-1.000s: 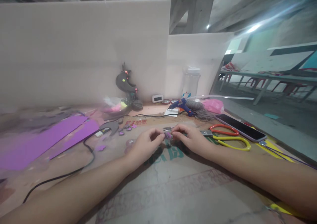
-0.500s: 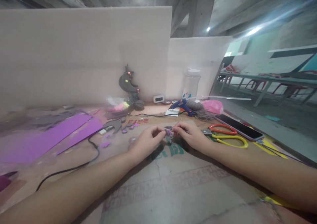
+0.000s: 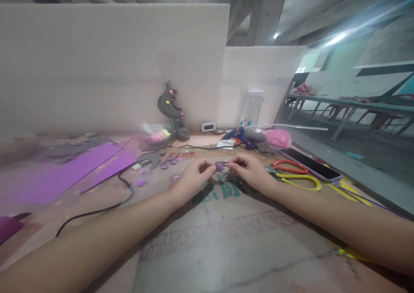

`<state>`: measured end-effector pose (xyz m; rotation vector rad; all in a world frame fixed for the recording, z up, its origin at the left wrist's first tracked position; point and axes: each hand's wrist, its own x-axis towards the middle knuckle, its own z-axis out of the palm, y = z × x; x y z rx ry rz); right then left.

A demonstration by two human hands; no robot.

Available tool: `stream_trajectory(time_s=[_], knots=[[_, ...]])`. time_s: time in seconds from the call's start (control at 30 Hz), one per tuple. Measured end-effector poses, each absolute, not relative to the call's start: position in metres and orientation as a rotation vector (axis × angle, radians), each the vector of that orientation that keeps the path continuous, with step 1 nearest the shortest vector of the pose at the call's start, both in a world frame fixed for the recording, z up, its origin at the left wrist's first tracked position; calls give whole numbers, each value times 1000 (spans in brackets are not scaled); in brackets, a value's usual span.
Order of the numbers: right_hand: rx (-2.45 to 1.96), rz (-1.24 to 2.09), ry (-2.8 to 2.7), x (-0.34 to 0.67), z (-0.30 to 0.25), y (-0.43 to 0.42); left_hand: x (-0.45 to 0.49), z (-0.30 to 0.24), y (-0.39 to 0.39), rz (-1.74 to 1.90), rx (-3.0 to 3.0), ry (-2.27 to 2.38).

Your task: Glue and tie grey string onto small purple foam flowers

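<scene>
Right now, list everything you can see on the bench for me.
piece: 1, purple, pinched between both hands
scissors: count unclear, red and yellow handles, right of the hands
phone: 1, dark, far right
glue gun: 1, blue, behind the hands
bottle: 1, clear, at the back
sheets: 2, purple, left
cable: 1, black, left
boards: 2, white, upright behind
left hand: 1, fingertips on piece
right hand: 1, fingertips on piece
</scene>
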<state>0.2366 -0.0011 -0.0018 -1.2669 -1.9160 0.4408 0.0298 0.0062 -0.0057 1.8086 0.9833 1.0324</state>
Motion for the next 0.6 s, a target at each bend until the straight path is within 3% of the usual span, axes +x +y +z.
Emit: stream_trajectory(time_s=[0.6], knots=[[-1261, 488, -1753, 235, 0, 6, 30, -12, 12, 1104, 1775, 1012]])
